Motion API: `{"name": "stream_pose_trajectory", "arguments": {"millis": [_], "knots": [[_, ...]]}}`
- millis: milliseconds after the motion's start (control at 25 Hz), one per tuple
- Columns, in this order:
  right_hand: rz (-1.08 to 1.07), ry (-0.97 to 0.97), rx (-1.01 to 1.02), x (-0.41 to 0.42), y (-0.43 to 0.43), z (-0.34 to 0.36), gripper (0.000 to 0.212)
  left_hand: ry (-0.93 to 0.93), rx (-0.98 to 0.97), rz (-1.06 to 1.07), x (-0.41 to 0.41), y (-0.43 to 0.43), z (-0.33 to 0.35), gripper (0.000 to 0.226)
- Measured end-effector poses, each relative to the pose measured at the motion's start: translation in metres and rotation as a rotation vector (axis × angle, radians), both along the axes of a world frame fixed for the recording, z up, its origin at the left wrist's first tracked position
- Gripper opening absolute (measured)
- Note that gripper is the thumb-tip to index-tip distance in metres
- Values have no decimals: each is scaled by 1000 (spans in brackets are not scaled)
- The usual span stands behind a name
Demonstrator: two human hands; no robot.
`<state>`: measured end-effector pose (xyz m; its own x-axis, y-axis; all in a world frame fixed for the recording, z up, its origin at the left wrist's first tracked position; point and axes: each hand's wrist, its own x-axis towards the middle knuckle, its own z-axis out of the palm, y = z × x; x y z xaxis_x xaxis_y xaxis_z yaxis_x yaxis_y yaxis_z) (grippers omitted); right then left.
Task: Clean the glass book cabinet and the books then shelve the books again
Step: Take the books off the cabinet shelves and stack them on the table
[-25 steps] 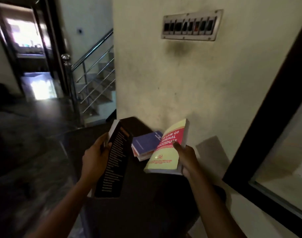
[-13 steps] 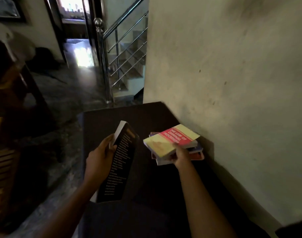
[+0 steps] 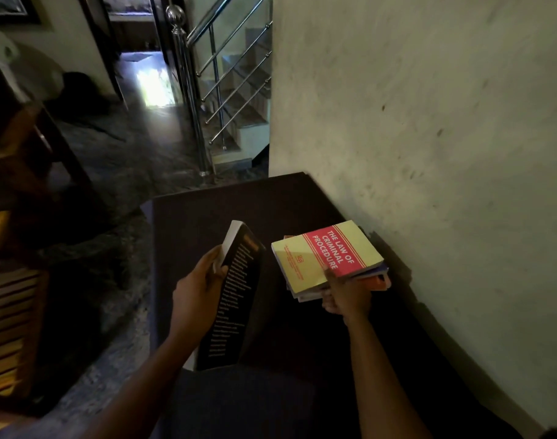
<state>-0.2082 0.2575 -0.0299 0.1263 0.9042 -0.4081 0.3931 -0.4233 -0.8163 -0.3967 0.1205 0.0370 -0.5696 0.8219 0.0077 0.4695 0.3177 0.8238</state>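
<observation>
Left hand (image 3: 201, 293) grips the black book (image 3: 236, 299), tilted over the dark worktop (image 3: 207, 210). Right hand (image 3: 347, 296) pinches the yellow book (image 3: 321, 258) atop the stack (image 3: 378, 278), just beside the wall (image 3: 429, 122).

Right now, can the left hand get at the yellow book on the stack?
Probably not: the left hand grips the black book, which also stands between it and the yellow book, and the right hand holds that book's near edge.

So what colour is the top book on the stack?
The top book is pale yellow with a red band; head view.
</observation>
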Motion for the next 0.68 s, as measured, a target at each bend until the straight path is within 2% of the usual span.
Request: {"name": "stream_pose_trajectory", "arguments": {"millis": [80, 160, 200, 280, 400, 480, 520, 560, 680], "knots": [[200, 89, 21, -2, -19, 17, 31, -8, 7, -4, 0, 2, 1, 45], [426, 267, 19, -15, -51, 40, 28, -60, 63, 6, 0, 4, 3, 45], [541, 356, -2, -22, -68, 53, 32, -119, 100, 6, 1, 5, 4, 44], [735, 384, -25, -36, -91, 70, 43, -303, 156, -15, 7, 6, 10, 43], [716, 246, 40, -50, -99, 70, 37, -621, 84, -94, 18, 4, 24, 37], [570, 192, 63, -50, -97, 67, 12, -774, -13, -178, 18, 4, 26, 31], [524, 194, 75, -47, -97, 65, 4, -775, -36, -209, 14, 4, 22, 30], [494, 202, 103, -43, -95, 63, 6, -691, -38, -231, 8, 5, 14, 28], [286, 311, 182, -32, -83, 71, 5, -90, -40, -142, -9, -2, -39, 48]]}}
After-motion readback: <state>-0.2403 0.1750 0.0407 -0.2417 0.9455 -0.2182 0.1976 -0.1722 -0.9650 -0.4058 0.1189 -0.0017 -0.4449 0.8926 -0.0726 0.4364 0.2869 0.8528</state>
